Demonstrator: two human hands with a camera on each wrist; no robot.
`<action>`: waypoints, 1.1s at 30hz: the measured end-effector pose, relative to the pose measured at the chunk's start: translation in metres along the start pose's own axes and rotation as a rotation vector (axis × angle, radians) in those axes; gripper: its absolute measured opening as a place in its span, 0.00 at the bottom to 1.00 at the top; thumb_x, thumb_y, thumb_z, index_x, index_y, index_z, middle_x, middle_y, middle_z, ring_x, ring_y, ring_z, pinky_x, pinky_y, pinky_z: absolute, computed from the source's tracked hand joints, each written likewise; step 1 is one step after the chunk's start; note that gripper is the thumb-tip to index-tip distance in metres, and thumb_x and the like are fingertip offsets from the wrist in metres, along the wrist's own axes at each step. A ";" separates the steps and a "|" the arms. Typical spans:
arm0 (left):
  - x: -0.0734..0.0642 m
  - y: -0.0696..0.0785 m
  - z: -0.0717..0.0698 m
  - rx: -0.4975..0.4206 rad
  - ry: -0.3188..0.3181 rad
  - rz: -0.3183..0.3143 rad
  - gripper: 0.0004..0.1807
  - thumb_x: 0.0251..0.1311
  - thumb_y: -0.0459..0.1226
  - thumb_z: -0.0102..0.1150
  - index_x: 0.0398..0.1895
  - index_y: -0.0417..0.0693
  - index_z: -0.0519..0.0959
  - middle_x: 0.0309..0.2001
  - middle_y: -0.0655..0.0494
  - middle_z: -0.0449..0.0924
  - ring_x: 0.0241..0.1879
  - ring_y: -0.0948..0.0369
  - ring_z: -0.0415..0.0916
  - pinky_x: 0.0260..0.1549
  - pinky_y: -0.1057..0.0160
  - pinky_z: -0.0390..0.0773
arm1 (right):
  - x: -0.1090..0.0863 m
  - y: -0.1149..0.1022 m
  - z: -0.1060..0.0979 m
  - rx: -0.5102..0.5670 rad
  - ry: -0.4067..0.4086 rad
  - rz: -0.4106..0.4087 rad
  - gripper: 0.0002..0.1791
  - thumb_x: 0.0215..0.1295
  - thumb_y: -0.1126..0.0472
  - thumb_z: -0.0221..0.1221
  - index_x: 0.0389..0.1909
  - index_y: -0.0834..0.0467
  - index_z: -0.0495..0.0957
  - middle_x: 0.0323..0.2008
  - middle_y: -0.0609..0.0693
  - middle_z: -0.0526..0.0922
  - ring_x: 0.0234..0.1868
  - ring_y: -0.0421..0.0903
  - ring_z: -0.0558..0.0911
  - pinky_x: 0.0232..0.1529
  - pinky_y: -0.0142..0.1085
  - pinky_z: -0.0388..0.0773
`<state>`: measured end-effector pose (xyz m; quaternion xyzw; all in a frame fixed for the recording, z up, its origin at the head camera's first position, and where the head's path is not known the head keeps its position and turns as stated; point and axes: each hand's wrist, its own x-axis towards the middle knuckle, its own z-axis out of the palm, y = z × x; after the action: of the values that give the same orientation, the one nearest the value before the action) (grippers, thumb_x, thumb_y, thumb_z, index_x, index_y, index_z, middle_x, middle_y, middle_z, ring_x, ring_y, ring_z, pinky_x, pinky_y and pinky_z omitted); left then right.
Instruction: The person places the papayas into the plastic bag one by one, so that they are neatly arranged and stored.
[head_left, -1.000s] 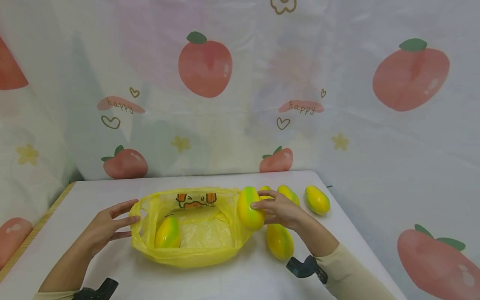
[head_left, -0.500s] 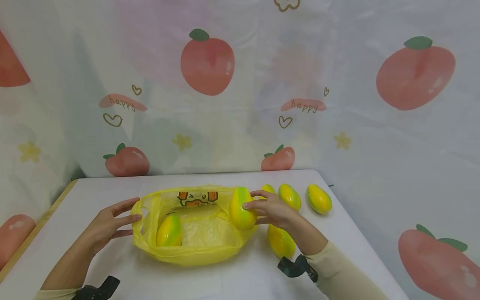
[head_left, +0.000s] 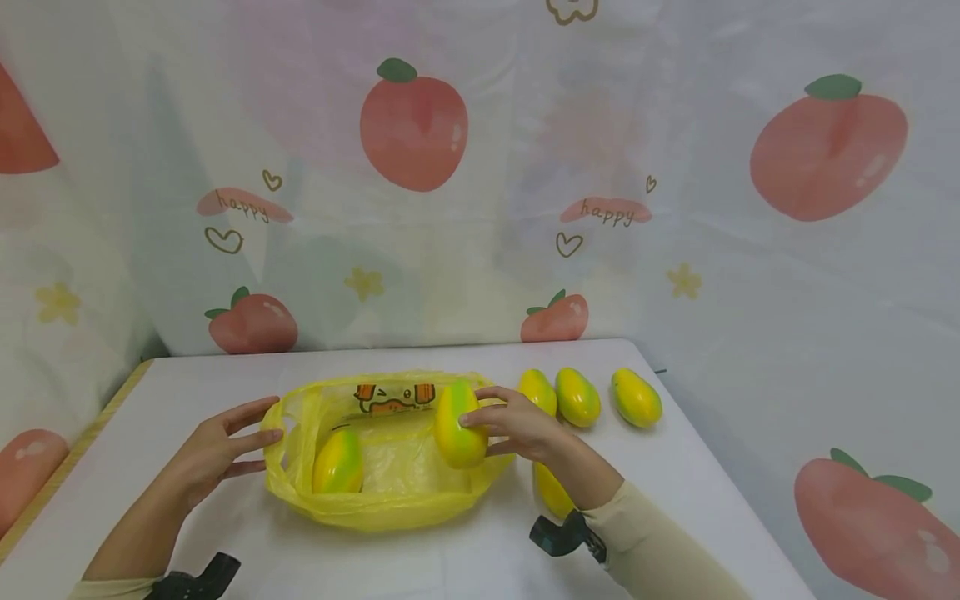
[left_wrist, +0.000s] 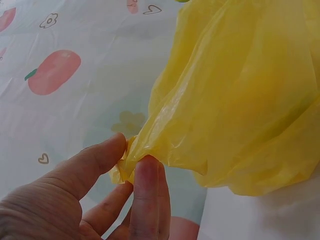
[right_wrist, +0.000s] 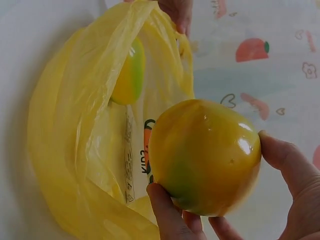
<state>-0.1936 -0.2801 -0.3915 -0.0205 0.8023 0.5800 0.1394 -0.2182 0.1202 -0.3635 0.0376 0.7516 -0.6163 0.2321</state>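
A yellow plastic bag (head_left: 367,510) with a cartoon print lies with its wide mouth facing me on the table. My left hand (head_left: 213,454) pinches the bag's left edge between thumb and fingers, as the left wrist view shows up close. One yellow-green mango (head_left: 337,462) rests inside the bag at its left. My right hand (head_left: 517,423) grips another mango (right_wrist: 205,155) with thumb and fingertips, holding it in front of the right part of the bag's mouth. In the right wrist view this mango stands out before the opening, with the inner mango behind it.
Several more mangoes stay on the white table (head_left: 450,567): one behind my right hand (head_left: 538,392), one beside it (head_left: 577,397), a third at the right (head_left: 636,398). Another mango (head_left: 553,492) is partly hidden under my right forearm. A fruit-printed curtain (head_left: 480,275) hangs behind the table.
My right hand has carried its mango leftward from the bag's right edge to over the mouth. The left hand keeps its hold on the bag, which has hardly moved.
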 end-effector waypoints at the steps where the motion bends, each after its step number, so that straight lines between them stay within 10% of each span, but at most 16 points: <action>1: 0.000 0.000 0.000 -0.002 -0.001 -0.002 0.46 0.62 0.46 0.65 0.77 0.44 0.52 0.76 0.35 0.48 0.47 0.72 0.75 0.46 0.60 0.85 | 0.001 0.000 0.001 0.007 -0.003 0.003 0.38 0.60 0.57 0.68 0.69 0.60 0.63 0.63 0.63 0.72 0.63 0.65 0.73 0.55 0.58 0.78; 33: 0.001 -0.003 0.001 -0.007 -0.003 0.004 0.46 0.62 0.47 0.65 0.77 0.44 0.52 0.76 0.35 0.48 0.46 0.72 0.76 0.45 0.60 0.85 | 0.011 0.004 0.040 -0.005 -0.047 0.008 0.38 0.57 0.59 0.70 0.67 0.60 0.66 0.58 0.61 0.75 0.57 0.62 0.77 0.52 0.56 0.81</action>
<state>-0.1942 -0.2800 -0.3944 -0.0187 0.8002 0.5830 0.1396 -0.2142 0.0806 -0.3763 0.0255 0.7474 -0.6140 0.2524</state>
